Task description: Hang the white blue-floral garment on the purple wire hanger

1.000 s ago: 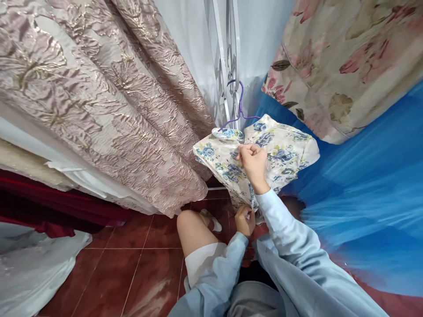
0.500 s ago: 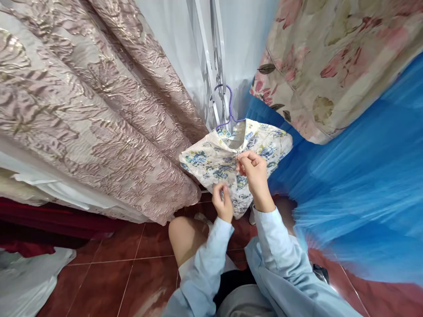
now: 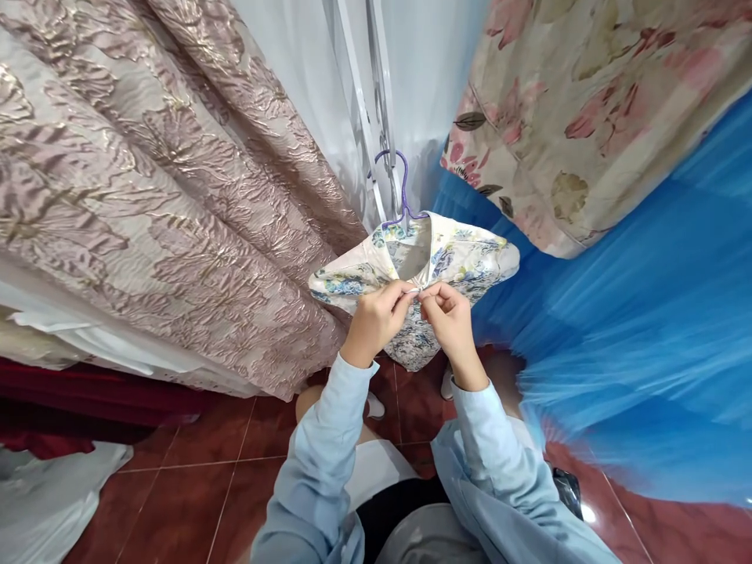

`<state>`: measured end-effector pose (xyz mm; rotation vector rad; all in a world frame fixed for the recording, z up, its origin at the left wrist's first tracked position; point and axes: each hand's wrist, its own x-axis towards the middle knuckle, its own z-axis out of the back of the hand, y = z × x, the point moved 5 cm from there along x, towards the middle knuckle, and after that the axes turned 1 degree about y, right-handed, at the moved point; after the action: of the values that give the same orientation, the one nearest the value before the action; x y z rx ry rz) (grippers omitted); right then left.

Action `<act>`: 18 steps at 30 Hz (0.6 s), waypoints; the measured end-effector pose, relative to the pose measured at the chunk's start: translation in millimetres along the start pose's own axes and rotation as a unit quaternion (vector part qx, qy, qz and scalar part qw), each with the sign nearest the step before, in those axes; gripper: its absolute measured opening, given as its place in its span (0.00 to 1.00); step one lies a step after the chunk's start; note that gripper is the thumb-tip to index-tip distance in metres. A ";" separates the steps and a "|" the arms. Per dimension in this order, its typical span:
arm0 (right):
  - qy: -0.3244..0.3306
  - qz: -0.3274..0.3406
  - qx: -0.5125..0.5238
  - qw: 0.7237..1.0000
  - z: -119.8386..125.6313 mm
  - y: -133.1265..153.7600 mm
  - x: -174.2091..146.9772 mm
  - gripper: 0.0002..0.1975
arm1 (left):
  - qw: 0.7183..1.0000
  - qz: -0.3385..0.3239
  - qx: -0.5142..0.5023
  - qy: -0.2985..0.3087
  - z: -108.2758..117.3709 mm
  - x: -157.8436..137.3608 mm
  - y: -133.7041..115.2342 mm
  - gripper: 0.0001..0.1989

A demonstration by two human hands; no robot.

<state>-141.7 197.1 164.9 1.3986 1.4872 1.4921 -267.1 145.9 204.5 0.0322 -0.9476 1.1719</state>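
Note:
A white blouse (image 3: 464, 251) with a blue and yellow floral print hangs on a purple hanger (image 3: 405, 176), its neckline facing me. At the front bottom of the neck opening, my left hand (image 3: 376, 317) pinches the gathered collar edge between thumb and finger. Right beside it, the fingertips of my right hand (image 3: 451, 319) are closed on the same edge, almost touching those of the left. The fabric puckers where both hands meet. Whatever small fastening may sit between the fingertips is hidden.
The hanger hooks onto a white metal rack (image 3: 376, 102). Pink-gold embossed fabric (image 3: 193, 180) hangs at left. Floral cloth (image 3: 587, 117) and blue tulle (image 3: 634, 329) hang at right. A white cloth (image 3: 52, 493) lies over the red tiled floor (image 3: 270, 493) at lower left.
My left hand has risen from below to the neckline and joined the right hand there, taking hold of the collar edge. The blouse's neck is pulled slightly toward me.

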 end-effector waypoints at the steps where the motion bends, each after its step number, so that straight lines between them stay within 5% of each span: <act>1: 0.003 -0.004 0.001 1.000 -0.9 -1.7 -1.4 0.10 | 1.000 0.002 0.007 0.002 1.1 -2.1 -1.5 0.09; 9: -0.006 -0.011 -0.004 1.000 -14.6 -6.3 18.4 0.11 | 0.994 0.032 -0.046 -0.095 20.9 9.2 -10.8 0.07; 18: -0.061 -0.107 -0.163 0.979 7.4 -109.9 -38.2 0.13 | 0.933 0.106 -0.175 -0.294 61.9 17.7 9.3 0.15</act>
<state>-152.5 184.6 49.5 1.0791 1.2110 1.4116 -311.2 133.8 250.8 -0.0079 -1.7195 1.1947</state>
